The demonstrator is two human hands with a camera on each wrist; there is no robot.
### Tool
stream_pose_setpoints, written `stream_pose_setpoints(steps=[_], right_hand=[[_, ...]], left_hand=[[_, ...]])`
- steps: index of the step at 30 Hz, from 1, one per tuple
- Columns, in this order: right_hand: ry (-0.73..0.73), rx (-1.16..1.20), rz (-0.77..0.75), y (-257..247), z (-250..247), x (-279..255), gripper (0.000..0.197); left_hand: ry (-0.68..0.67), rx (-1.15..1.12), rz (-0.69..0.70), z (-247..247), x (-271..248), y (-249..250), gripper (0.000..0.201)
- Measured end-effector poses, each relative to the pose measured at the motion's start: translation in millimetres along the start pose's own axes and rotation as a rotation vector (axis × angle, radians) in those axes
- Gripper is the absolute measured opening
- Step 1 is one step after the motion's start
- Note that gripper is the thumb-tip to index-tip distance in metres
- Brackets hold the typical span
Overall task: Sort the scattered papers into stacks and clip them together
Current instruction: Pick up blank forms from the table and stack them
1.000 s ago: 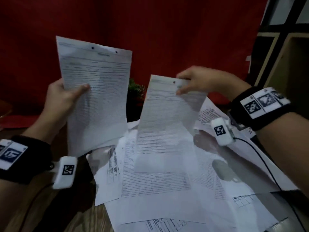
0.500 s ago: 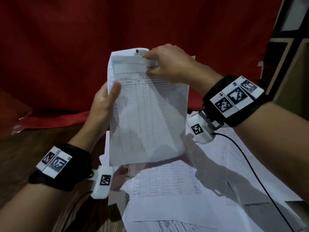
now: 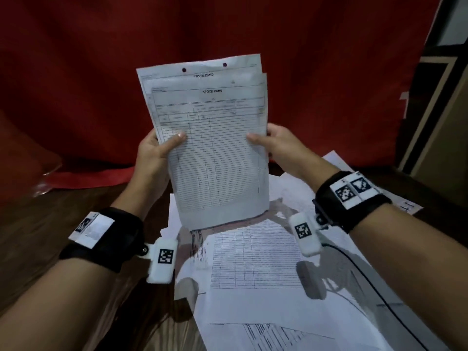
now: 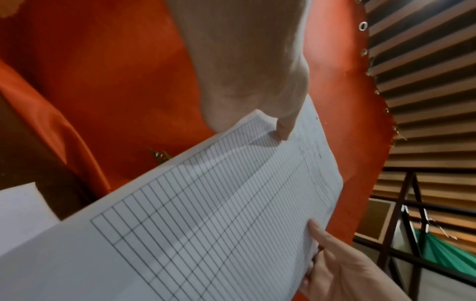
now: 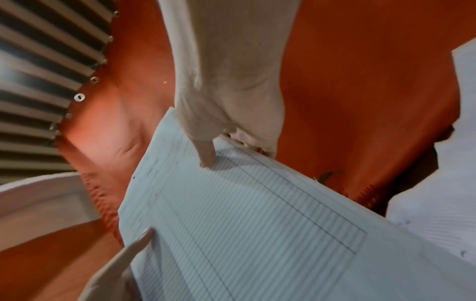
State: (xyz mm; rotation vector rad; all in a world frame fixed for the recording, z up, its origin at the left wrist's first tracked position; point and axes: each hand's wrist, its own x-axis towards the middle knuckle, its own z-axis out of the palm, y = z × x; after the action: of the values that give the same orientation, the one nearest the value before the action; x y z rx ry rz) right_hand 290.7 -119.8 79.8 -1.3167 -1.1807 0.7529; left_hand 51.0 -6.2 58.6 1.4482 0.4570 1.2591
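Note:
Two printed "stock card" sheets (image 3: 215, 153) stand upright in the air as one small stack, the front sheet a little lower than the back one. My left hand (image 3: 162, 150) pinches the stack's left edge, thumb on the front. My right hand (image 3: 273, 143) pinches the right edge the same way. The left wrist view shows the ruled sheet (image 4: 206, 213) with my left thumb (image 4: 283, 130) pressed on it. In the right wrist view my right thumb (image 5: 206, 156) presses the sheet (image 5: 257, 224). More loose papers (image 3: 253, 262) lie scattered on the wooden table (image 3: 50, 224) below.
A red cloth backdrop (image 3: 101, 72) hangs behind the table. A wooden frame (image 3: 435, 110) stands at the far right. A black cable (image 3: 367, 282) runs from my right wrist across the scattered sheets. No clip is in view.
One second ago each hand held a separate sheet apart. I brought them together, and my right hand slid from the top edge down to the stack's right side.

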Motion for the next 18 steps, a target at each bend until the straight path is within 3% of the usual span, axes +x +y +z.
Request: stream_pose_setpoints(steps=[5, 8, 13, 18], right_hand=[[0.107, 0.109, -0.188, 1.9, 10.2, 4.6, 0.026], [0.128, 0.104, -0.158, 20.6, 10.9, 0.8, 0.026], [0.077, 0.051, -0.088, 42.2, 12.9, -8.5, 0.03], [0.082, 0.113, -0.162, 28.0, 20.6, -6.8, 0.021]], left_hand=[[0.128, 0.03, 0.109, 3.0, 7.2, 2.2, 0.036], [0.101, 0.071, 0.093, -2.9, 2.9, -9.2, 0.036], [0.014, 0.115, -0.067, -14.7, -9.8, -35.1, 0.034], [0.137, 0.042, 0.061, -6.0, -2.7, -28.1, 0.03]])
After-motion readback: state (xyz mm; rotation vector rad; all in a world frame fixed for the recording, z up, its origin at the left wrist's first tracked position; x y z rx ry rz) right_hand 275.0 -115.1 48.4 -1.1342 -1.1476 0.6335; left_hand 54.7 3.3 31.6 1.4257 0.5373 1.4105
